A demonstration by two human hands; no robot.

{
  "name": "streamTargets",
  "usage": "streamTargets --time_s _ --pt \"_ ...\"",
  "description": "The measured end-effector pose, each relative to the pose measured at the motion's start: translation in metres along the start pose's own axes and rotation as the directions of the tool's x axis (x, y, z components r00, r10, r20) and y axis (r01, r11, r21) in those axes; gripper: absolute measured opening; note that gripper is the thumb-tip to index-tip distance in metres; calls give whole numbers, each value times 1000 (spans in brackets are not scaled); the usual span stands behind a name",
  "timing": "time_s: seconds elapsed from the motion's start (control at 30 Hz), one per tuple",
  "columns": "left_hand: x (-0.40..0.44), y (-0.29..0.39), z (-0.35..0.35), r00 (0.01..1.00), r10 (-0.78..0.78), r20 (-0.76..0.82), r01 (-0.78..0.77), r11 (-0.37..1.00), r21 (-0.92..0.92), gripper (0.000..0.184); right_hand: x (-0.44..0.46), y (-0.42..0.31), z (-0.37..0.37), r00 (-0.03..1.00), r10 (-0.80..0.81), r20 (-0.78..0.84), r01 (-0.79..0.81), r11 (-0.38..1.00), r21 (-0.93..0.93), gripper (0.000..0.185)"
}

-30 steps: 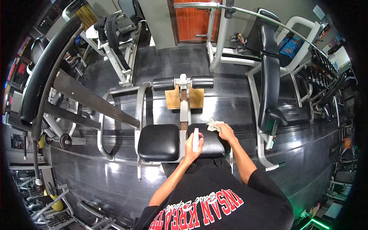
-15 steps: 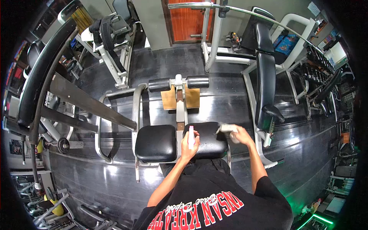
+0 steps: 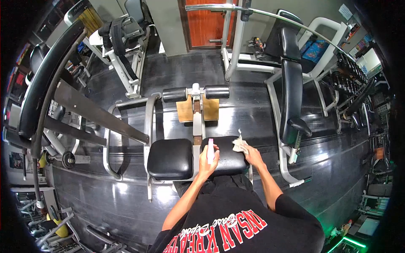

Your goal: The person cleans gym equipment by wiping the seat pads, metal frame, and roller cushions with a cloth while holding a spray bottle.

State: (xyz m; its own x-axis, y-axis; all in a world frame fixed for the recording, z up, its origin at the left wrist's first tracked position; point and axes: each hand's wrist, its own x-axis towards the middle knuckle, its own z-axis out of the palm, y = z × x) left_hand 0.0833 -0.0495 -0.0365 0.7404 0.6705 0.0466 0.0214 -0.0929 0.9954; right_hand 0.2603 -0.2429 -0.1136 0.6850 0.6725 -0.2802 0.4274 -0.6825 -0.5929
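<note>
My left hand (image 3: 206, 166) is wrapped around a slim white bottle with a pink top (image 3: 210, 152), held upright over the left edge of the right-hand black seat pad (image 3: 225, 158). The cloth (image 3: 239, 145), pale and crumpled, is under the fingers of my right hand (image 3: 253, 156) at that pad's far right corner. It seems to touch the pad. A second black seat pad (image 3: 170, 159) lies to the left, with nothing on it. Beyond the two pads stand the machine's padded rollers (image 3: 174, 94) on a white post.
A tilted black bench (image 3: 292, 97) stands on the right, below a long barbell (image 3: 270, 13). Thick machine arms (image 3: 101, 110) slope across the left. A wooden plate (image 3: 184, 111) sits behind the rollers. Dumbbell racks (image 3: 346, 82) line the far right.
My right hand has moved left and slightly down, bringing the cloth from beside the right pad's edge onto its far right corner. My left hand and the bottle have hardly moved.
</note>
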Motion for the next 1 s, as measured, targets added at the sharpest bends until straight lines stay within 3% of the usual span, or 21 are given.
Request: streamTargets --time_s 0.2,0.27,0.3,0.33,0.4,0.47,0.57,0.6,0.67,0.73,0.77,0.8,0.87,0.9,0.93,1.0 --pt "1 -3 1 999 -4 33 4 1000 27 19 -76 -16 -28 994 -46 95 52 997 -61 61" --pt "2 -1 1 1000 -4 28 3 1000 31 19 -82 -8 -46 949 -194 247 210 977 -40 63" --pt "2 2 0 1000 -2 31 1 999 32 19 -76 -11 -63 929 -118 352 71 987 142 60" --pt "1 5 0 999 -35 31 34 999 29 19 -69 -27 -88 909 -42 416 -35 984 176 53" --pt "0 7 0 998 -64 30 63 998 28 20 -48 -5 -91 975 -86 205 17 949 316 44" --pt "0 5 -2 997 -60 47 61 998 -5 19 -10 18 -82 997 31 67 -59 879 473 37" --pt "-2 6 -2 1000 -7 28 7 1000 1 17 53 36 -53 980 123 -156 -33 875 483 32" --pt "-3 6 -2 1000 17 10 -17 1000 3 15 67 33 -42 979 203 -25 -147 783 604 35" --pt "-7 0 -3 1000 21 17 -21 1000 7 14 92 47 -2 977 146 157 -199 891 408 34" --pt "-8 -3 -3 999 41 -3 -41 999 2 14 84 17 11 994 79 75 -96 963 254 37" --pt "-8 5 -4 1000 25 7 -25 999 48 14 74 -26 -22 942 240 234 -325 824 465 40" --pt "-6 5 -6 1000 31 2 -31 998 49 14 85 -10 -13 945 232 232 -318 826 465 40" --pt "-7 6 -5 998 51 -32 -50 998 22 14 107 56 21 876 210 434 -448 689 570 43" --pt "-6 6 -6 999 24 -32 -24 1000 -5 14 101 58 20 932 38 361 -312 591 744 40" --pt "-7 6 -6 999 24 -32 -25 1000 -9 14 95 58 22 932 40 360 -312 594 742 40" --pt "-5 9 -8 998 55 -22 -54 998 28 14 84 54 26 915 310 258 -403 747 529 40"
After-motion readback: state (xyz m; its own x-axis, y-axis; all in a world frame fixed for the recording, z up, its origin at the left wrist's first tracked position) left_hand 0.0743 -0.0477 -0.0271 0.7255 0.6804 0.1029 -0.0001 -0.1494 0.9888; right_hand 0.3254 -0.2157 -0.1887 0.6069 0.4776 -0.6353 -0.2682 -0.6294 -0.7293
